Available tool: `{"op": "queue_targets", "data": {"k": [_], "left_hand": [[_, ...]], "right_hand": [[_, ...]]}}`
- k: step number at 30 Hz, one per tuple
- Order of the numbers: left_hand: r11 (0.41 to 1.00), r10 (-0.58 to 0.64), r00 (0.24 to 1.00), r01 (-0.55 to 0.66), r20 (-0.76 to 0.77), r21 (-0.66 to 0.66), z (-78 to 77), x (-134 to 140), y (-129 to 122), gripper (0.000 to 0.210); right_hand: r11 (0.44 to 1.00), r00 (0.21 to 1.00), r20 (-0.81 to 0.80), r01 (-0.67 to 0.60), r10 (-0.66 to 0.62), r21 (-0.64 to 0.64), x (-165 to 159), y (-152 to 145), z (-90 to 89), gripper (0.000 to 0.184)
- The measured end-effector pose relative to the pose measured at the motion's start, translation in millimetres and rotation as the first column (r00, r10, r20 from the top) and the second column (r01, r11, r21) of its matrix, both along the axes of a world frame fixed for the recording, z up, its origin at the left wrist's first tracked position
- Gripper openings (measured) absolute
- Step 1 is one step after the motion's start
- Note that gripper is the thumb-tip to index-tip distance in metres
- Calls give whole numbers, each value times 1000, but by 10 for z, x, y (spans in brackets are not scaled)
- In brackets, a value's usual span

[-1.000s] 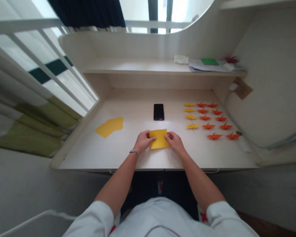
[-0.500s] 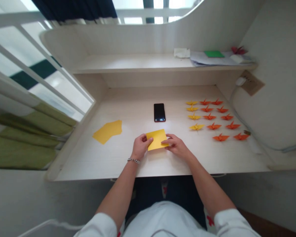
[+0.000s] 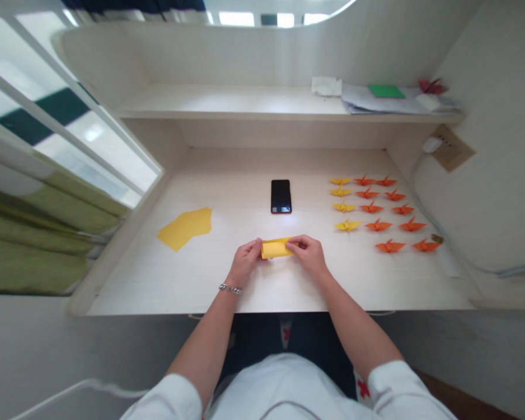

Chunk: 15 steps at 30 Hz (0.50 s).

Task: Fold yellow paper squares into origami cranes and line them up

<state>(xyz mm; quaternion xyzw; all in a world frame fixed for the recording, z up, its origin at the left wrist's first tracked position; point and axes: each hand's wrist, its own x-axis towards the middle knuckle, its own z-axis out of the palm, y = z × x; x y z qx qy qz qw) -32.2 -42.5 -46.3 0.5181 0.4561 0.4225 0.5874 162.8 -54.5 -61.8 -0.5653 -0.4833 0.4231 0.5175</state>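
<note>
Between my hands, over the front middle of the desk, a sheet of yellow origami paper (image 3: 275, 249) is bent over on itself, its near edge curved up toward the far one. My left hand (image 3: 245, 261) pinches its left end. At the right end, my right hand (image 3: 308, 255) grips the paper with thumb and fingers along the far edge. More yellow sheets (image 3: 186, 228) lie overlapping on the left of the desk. To the right stand yellow paper cranes (image 3: 347, 225) in one column and several orange paper cranes (image 3: 378, 225) beside them.
A black phone (image 3: 281, 196) lies on the white desk (image 3: 144, 280) just beyond my hands. Papers (image 3: 354, 104) and a green sheet (image 3: 385, 91) rest on the shelf (image 3: 219, 100) at the back. A cable (image 3: 446, 233) runs down the right side from a wall socket (image 3: 452, 147).
The yellow paper was held flat; now it is curled over into a rounded fold. My right hand has moved to its far edge, and my left hand has shifted slightly left.
</note>
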Motion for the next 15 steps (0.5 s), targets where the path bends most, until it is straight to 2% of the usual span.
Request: {"op": "queue_targets", "data": {"k": [5,9,15], "left_hand": [[998,56,998,-56,-28,13,-13,28,-66,41],[998,66,997,-66,-41,19,-38,47,-84,39],[999,33,999,-33,-27,-6,10,54,-91,42]], "right_hand": [[1000,1000,-11,-24,25,18,-12,-45,26,26],[997,994,85,-75,74,14,17,-73,88,28],[997,981,179,-73,69,16,60,-106,192,24]]}}
